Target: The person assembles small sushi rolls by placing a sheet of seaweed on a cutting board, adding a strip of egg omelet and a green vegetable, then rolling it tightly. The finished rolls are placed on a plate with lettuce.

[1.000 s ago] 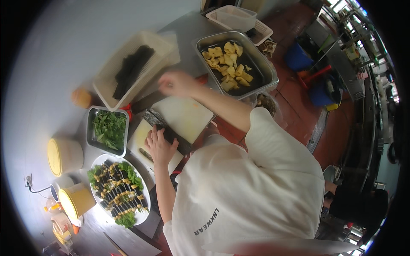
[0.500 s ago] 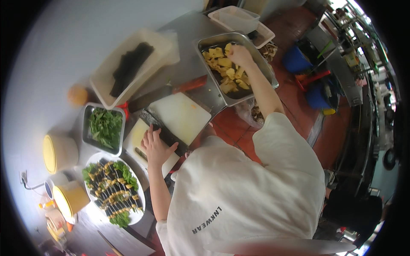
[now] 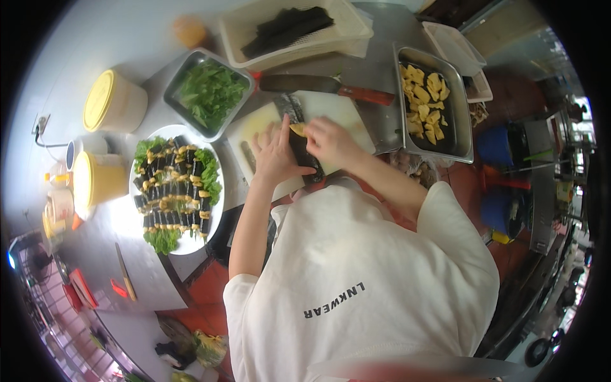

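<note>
A white cutting board [image 3: 349, 121] lies under both hands, with a dark strip like a seaweed sheet [image 3: 291, 107] laid along it. My left hand [image 3: 275, 154] rests at the strip's left side, fingers spread and thumb reaching across it. Pinched in my right hand [image 3: 332, 144] is a yellow folded food piece [image 3: 298, 129], held at the strip's surface. More yellow pieces [image 3: 423, 95] sit in a deep metal tray [image 3: 454, 130] to the right. Beyond the board lies a large knife [image 3: 305, 84] with a red handle.
An oval white plate [image 3: 186, 247] of dark rolls [image 3: 170, 186] and lettuce stands left. Behind are a metal tray of green leaves [image 3: 211, 94] and a basket [image 3: 234, 49] of dark sheets [image 3: 289, 29]. Yellow-lidded tubs [image 3: 124, 105] line the wall. A slim knife [image 3: 125, 270] lies front left.
My right hand has come from the metal tray to the dark strip with a yellow piece. My left hand stays at the strip. The view has turned, shifting the scene.
</note>
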The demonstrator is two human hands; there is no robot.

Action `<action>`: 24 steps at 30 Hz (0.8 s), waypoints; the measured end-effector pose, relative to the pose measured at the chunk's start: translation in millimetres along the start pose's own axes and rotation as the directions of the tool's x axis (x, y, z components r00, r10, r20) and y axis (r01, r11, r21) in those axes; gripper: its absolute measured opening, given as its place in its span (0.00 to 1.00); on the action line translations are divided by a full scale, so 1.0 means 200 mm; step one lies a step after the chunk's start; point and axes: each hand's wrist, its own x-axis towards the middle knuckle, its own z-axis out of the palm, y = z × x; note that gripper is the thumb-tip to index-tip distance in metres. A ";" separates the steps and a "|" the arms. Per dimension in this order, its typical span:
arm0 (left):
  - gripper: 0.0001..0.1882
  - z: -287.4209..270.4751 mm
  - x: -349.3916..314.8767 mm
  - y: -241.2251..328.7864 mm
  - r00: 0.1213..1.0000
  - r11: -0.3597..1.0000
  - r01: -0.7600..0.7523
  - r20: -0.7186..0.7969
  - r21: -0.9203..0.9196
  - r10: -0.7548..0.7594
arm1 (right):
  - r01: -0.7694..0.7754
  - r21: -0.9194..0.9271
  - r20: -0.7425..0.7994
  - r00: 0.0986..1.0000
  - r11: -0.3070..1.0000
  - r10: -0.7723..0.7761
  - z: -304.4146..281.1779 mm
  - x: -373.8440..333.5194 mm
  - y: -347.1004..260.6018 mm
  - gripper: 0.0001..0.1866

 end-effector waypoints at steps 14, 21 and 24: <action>0.74 0.08 -0.03 -0.03 0.999 0.998 -0.030 -0.041 0.057 0.033 | -0.135 0.349 0.264 0.964 0.928 0.041 0.13 0.53 0.01 0.05; 0.69 0.14 -0.01 -0.02 0.975 0.998 -0.018 -0.222 -0.063 0.004 | 0.143 -0.114 0.437 0.896 0.983 -0.080 0.61 1.04 0.00 0.11; 0.69 0.13 -0.01 -0.01 0.984 0.998 0.014 -0.179 -0.060 -0.024 | 0.134 -0.073 0.487 0.870 0.988 -0.082 0.68 1.11 0.04 0.11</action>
